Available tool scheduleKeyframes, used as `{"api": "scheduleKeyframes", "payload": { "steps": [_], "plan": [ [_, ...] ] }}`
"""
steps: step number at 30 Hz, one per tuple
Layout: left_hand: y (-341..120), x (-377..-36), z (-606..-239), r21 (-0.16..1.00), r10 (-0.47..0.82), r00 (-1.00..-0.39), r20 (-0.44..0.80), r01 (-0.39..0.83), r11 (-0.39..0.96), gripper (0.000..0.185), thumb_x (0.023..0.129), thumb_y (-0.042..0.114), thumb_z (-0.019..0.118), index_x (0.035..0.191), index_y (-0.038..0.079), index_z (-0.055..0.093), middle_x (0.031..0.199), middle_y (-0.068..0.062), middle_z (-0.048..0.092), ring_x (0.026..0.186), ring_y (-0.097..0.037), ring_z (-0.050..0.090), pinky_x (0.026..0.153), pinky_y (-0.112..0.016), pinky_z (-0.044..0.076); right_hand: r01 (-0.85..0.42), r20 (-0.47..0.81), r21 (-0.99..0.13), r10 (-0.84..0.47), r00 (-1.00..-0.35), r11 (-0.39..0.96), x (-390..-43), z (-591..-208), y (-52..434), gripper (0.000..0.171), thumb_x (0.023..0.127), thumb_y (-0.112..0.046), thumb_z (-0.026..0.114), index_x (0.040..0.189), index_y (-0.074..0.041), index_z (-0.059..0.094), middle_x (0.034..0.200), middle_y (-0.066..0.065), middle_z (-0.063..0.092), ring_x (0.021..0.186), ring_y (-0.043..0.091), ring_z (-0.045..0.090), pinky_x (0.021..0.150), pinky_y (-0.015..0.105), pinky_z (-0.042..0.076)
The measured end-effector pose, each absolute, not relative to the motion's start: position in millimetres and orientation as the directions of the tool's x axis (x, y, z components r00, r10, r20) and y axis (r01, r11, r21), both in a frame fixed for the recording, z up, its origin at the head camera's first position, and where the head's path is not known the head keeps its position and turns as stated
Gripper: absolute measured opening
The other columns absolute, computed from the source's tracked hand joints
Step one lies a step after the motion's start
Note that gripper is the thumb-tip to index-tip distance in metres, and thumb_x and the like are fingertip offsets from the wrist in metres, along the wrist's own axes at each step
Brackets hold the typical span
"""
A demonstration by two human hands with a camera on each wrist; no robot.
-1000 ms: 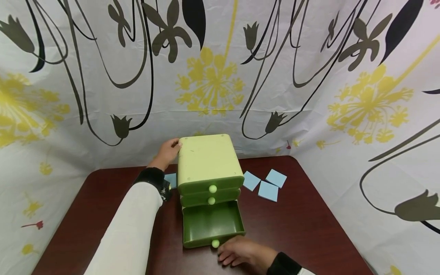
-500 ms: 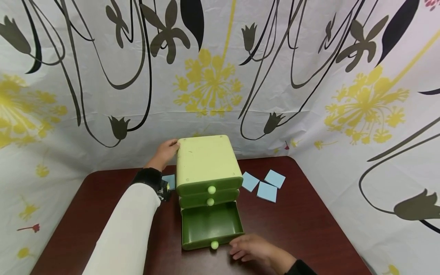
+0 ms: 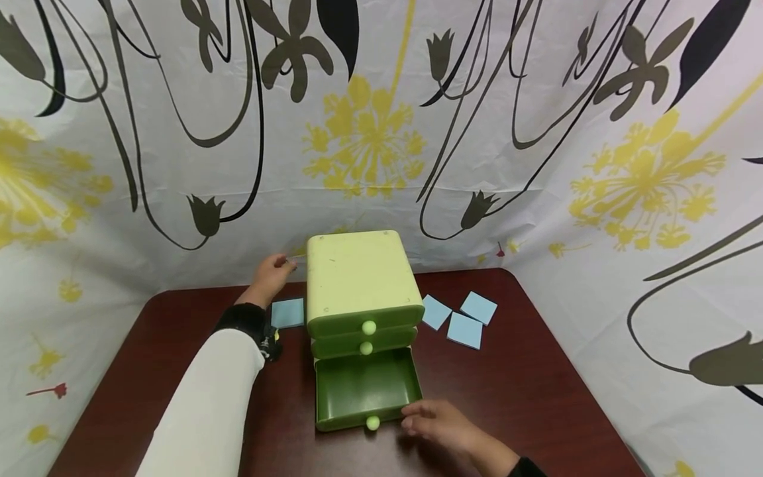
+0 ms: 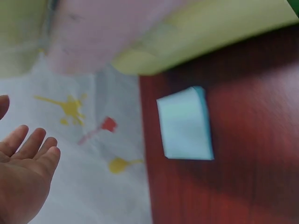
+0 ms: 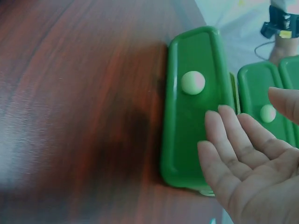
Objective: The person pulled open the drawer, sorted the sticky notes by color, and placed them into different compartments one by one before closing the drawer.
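A small drawer chest (image 3: 363,275) with a pale yellow top and green drawers stands on the table. Its bottom drawer (image 3: 366,387) is pulled out and has nothing in it, while the two drawers above are pushed in. My left hand (image 3: 271,275) hovers off the chest's back left corner, fingers relaxed and holding nothing. My right hand (image 3: 438,424) is at the right front corner of the pulled-out drawer, its fingers loosely extended beside the round knob (image 3: 372,423). In the right wrist view the fingers overlap the green drawer front (image 5: 194,126).
Left of the chest lies a light blue sticky-note pad (image 3: 288,313). Several similar blue pads (image 3: 465,330) lie to its right. The dark red table (image 3: 524,397) meets a flower-printed cloth (image 3: 369,165) at its back and sides.
My left hand has come off the chest's back left corner and moved left, uncovering more of the blue pad. My right hand has shifted right, away from the knob.
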State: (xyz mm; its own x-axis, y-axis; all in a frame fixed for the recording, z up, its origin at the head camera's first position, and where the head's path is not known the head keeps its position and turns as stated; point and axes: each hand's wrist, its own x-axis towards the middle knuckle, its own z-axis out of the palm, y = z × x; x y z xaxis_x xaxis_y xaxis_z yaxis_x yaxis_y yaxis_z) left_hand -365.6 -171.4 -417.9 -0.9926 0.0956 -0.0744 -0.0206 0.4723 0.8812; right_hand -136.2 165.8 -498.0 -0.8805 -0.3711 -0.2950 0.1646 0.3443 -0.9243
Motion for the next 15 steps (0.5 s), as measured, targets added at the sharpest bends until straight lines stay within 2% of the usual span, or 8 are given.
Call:
{"api": "scheduleKeyframes", "payload": {
  "steps": [2,4,8,11,15],
  "plan": [
    [-179.1,-367.7,-430.4,0.863,0.084,-0.995,-0.061,-0.011,0.505,0.060,0.101,0.025,0.048,0.148,-0.006,0.027,0.151,-0.027,0.028,0.138,-0.043,0.027,0.111,-0.054,0.030,0.113,-0.257,-0.923,-0.371,-0.892,0.367,-137.9,-493.3,162.8,0.040,0.095,-0.021,0.060,0.120,0.010,0.060,0.108,0.018,0.068,0.100,0.029,0.064,0.079,0.035,0.053],
    [-188.5,-373.0,-449.0,0.847,0.086,-0.996,-0.023,0.027,0.531,0.062,0.098,0.029,0.054,0.145,-0.006,0.034,0.148,-0.028,0.034,0.135,-0.044,0.032,0.106,-0.052,0.037,0.065,-0.219,-0.923,-0.379,-0.899,0.380,-139.8,-488.8,159.2,0.040,0.094,-0.021,0.061,0.121,0.008,0.060,0.111,0.019,0.067,0.103,0.032,0.063,0.080,0.033,0.053],
    [-195.2,-369.9,-465.6,0.815,0.087,-0.995,-0.053,0.007,0.579,0.063,0.096,0.024,0.058,0.144,-0.008,0.034,0.147,-0.030,0.033,0.134,-0.046,0.031,0.105,-0.054,0.036,-0.008,-0.167,-0.913,-0.392,-0.905,0.407,-143.4,-479.5,151.7,0.038,0.094,-0.019,0.062,0.121,0.007,0.060,0.115,0.022,0.065,0.105,0.036,0.062,0.079,0.031,0.053],
    [-192.1,-360.7,-464.6,0.777,0.087,-0.991,-0.104,-0.027,0.628,0.061,0.096,0.015,0.056,0.145,-0.011,0.029,0.149,-0.033,0.026,0.138,-0.049,0.023,0.110,-0.057,0.028,-0.061,-0.139,-0.884,-0.385,-0.912,0.464,-145.1,-472.9,147.2,0.036,0.093,-0.021,0.064,0.121,0.001,0.063,0.118,0.017,0.064,0.106,0.035,0.061,0.079,0.031,0.053],
    [-189.1,-355.4,-469.0,0.729,0.099,-0.988,-0.120,-0.020,0.684,0.061,0.095,0.010,0.058,0.143,-0.014,0.030,0.147,-0.035,0.027,0.135,-0.051,0.026,0.108,-0.058,0.030,-0.191,-0.053,-0.810,-0.392,-0.919,0.555,-146.7,-466.7,143.3,0.035,0.092,-0.027,0.067,0.120,-0.007,0.065,0.120,0.008,0.063,0.110,0.031,0.059,0.083,0.036,0.052]
  ]
}}
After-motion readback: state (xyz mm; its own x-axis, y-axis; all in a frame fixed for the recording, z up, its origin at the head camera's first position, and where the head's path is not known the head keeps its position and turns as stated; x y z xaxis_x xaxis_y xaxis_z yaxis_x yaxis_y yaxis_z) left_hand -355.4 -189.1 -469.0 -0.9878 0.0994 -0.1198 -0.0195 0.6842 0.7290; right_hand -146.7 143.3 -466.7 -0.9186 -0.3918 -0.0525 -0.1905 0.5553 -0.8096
